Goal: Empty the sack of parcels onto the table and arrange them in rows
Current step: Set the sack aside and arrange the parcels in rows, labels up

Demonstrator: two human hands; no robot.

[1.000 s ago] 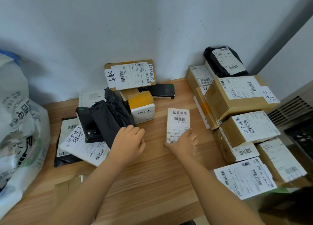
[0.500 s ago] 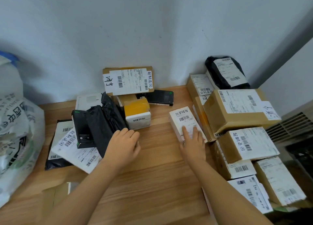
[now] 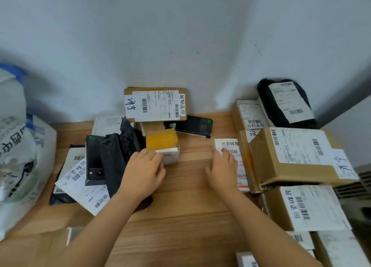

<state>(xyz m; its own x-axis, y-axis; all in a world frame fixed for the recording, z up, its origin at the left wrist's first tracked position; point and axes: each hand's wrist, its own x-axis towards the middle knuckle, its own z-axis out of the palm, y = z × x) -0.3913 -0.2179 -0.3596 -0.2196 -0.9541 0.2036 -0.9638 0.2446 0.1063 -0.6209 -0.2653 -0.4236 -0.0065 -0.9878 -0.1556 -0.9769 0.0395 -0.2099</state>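
On the wooden table, my right hand lies flat on a small white-labelled parcel. That parcel sits against the row of brown boxes on the right. My left hand reaches to a small box with yellow tape, fingers resting on its lower left corner. The white woven sack stands at the table's left edge. A loose pile of parcels lies between the sack and my left hand: black bags, a black box and white labelled mailers.
A brown box leans on the wall at the back, a flat black box beside it. On the right lie a large brown box, a smaller box nearer me and a black pouch in the corner.
My right hand has slid the white-labelled parcel right, up against the brown boxes. My left hand has left the black bag and moved over to the yellow-taped box.
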